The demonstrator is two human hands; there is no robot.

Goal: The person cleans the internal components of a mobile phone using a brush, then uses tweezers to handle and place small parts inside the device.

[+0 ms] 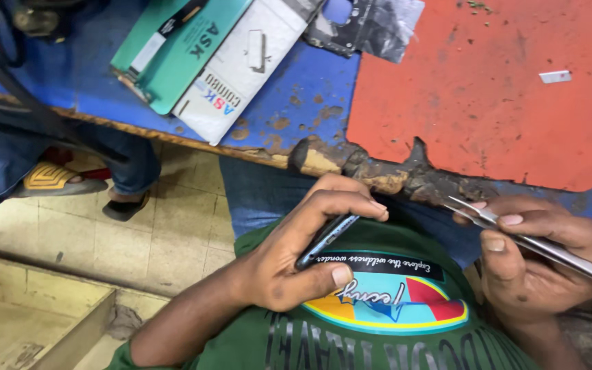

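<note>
Fingers of my left hand (296, 253) curl narrowly around one thin dark phone (325, 238), held edge-up, thumb pressed beneath it. Across from them, my right hand (539, 264) pinches one pair of metal tweezers (536, 243), tips just beyond my fingertips, pointing toward the phone but apart from it. Beyond both hands, on the blue table (296, 96), lie two boxes, one green (179, 48), one white (241, 68), and one red mat (488, 89).

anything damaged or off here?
Yes. The table's front edge is chipped and crumbling, raw material showing under the blue top. The red mat has a torn notch at its near edge. Left hand holds a phone, right hand tweezers.
</note>
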